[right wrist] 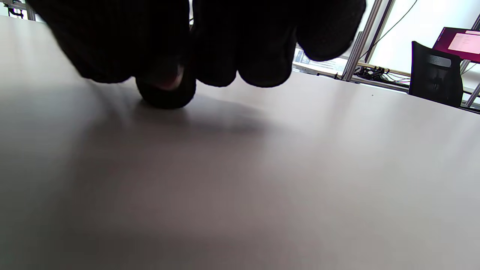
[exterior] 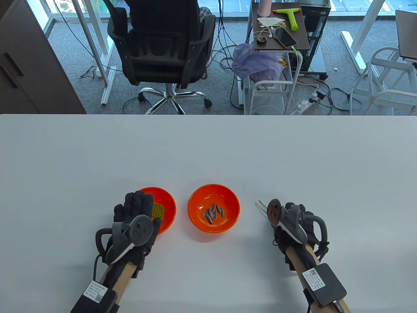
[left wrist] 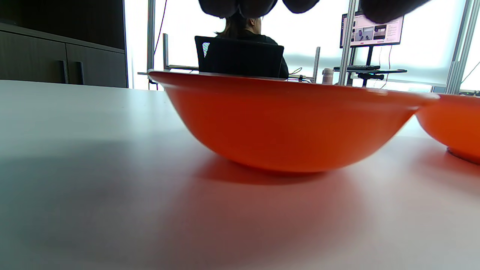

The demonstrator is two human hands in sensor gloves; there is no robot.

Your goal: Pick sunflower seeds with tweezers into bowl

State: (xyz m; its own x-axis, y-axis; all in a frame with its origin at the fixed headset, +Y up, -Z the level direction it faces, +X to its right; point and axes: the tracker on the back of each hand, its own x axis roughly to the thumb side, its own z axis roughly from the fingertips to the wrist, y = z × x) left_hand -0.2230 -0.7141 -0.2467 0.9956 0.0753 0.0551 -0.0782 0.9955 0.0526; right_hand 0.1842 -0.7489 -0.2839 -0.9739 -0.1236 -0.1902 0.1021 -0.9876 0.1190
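Observation:
An orange bowl (exterior: pixel 228 197) in the middle of the table holds several striped sunflower seeds (exterior: pixel 214 213). A second orange bowl (exterior: pixel 164 199) to its left holds small green-yellow beans (exterior: pixel 158 211). My left hand (exterior: pixel 136 212) lies flat over this bowl's near-left rim, fingers stretched out. The left wrist view shows that bowl's wall (left wrist: pixel 292 120) close up, with the seed bowl (left wrist: pixel 453 123) at the right edge. My right hand (exterior: pixel 288 213) rests on the table right of the seed bowl and grips metal tweezers (exterior: pixel 260 205), tips pointing at the bowl. Its curled fingers (right wrist: pixel 165 75) touch the table.
The white table (exterior: pixel 208 156) stretches far beyond both bowls to its back edge. Behind it stand an office chair (exterior: pixel 163 49) and a cart (exterior: pixel 280 32) with small items, off the table.

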